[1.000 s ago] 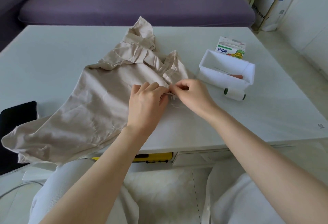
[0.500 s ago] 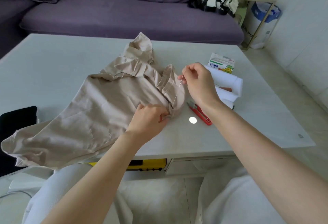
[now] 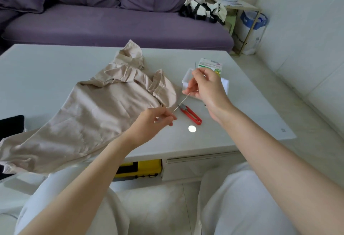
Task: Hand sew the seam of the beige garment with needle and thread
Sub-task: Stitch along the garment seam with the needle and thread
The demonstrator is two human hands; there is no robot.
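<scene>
Two hands, one thread. The left hand (image 3: 154, 121) hovers at the near right edge of the single beige garment (image 3: 104, 108), its grip pinching a taut thread (image 3: 180, 103). The thread runs up to the right hand (image 3: 206, 87), whose grip pinches the other end. One pair of red snips (image 3: 191, 115) lies beneath. The garment lies rumpled on the counter (image 3: 37, 78), unheld. Beyond sit one white box (image 3: 186, 78) and one carton (image 3: 210, 64).

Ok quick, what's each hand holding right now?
Left hand: pinching the lower end of the taut thread.
Right hand: pinching the thread's upper end.
</scene>
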